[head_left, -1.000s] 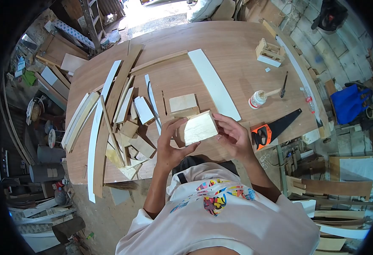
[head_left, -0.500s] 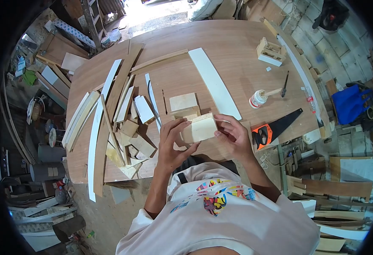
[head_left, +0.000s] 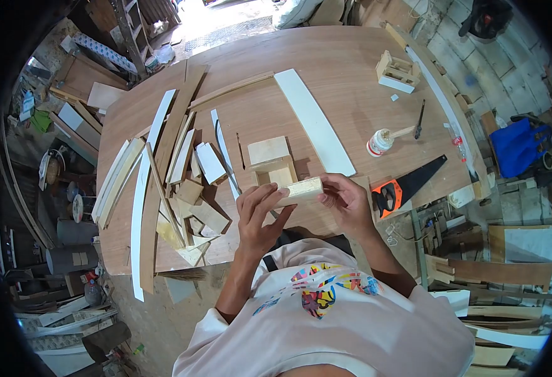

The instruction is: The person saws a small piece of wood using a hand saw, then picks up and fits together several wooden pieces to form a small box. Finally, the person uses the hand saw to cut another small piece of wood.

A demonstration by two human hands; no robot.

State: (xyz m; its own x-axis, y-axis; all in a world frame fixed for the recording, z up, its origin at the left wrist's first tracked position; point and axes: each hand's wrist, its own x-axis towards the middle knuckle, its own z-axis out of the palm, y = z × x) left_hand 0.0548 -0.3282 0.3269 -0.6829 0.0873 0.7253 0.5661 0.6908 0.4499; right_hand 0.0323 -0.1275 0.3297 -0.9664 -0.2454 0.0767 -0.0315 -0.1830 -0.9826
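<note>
Between my hands, near the table's front edge, is a small pale wooden board (head_left: 305, 189), tilted so that a rough long edge faces me. My left hand (head_left: 260, 213) grips its left end with fingers on top and the thumb below. At its right end, my right hand (head_left: 347, 202) pinches it with thumb and fingers. Just beyond the board stands a small open wooden box (head_left: 270, 151) with a flat panel on its far part. My hands partly hide the box's near side.
To the right lie an orange-handled saw (head_left: 394, 195), a glue pot (head_left: 380, 143) and a brush (head_left: 420, 119). A slatted wooden piece (head_left: 398, 70) stands farther back. Long strips (head_left: 153, 144) and wood offcuts (head_left: 205, 217) cover the left side; a wide white board (head_left: 314, 122) lies beyond the box.
The board has been tilted in my hands: its broad face showed before, and now its narrow edge does. More of the open box behind it is visible.
</note>
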